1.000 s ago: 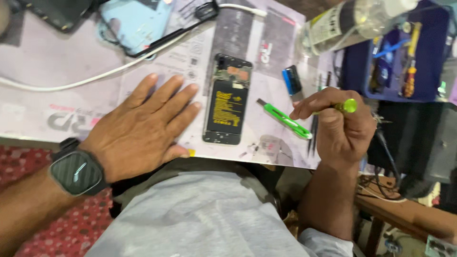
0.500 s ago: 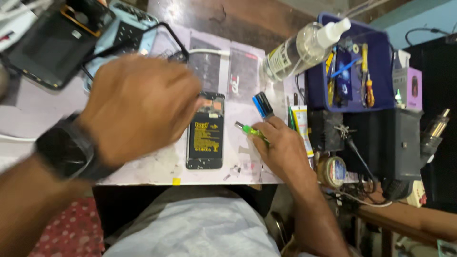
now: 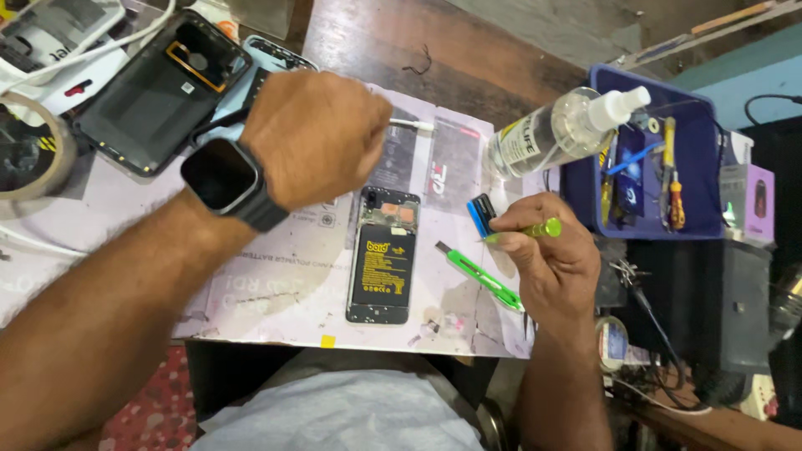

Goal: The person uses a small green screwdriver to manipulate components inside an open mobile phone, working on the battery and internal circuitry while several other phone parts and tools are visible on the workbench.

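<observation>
An opened phone (image 3: 384, 259) with its black battery showing lies face down on a printed work mat (image 3: 276, 284). My left hand (image 3: 313, 138), with a dark smartwatch (image 3: 221, 179) on the wrist, hovers over the mat just up and left of the phone. Its fingers are curled under and hidden. A white cable end (image 3: 413, 125) shows past its knuckles. My right hand (image 3: 555, 267) is to the right of the phone and grips a slim green screwdriver (image 3: 541, 228). A green utility knife (image 3: 476, 274) lies on the mat between the phone and that hand.
A clear spray bottle (image 3: 560, 129) lies against a blue tray (image 3: 710, 167) of screwdrivers at the right. A small blue object (image 3: 480, 213) sits near my right fingertips. A black phone back cover (image 3: 154, 92) and a tape roll (image 3: 33, 159) are at the upper left. Black equipment stands far right.
My left hand has lifted off the mat and moved up toward the far side of the phone. My right hand keeps the green screwdriver beside the phone.
</observation>
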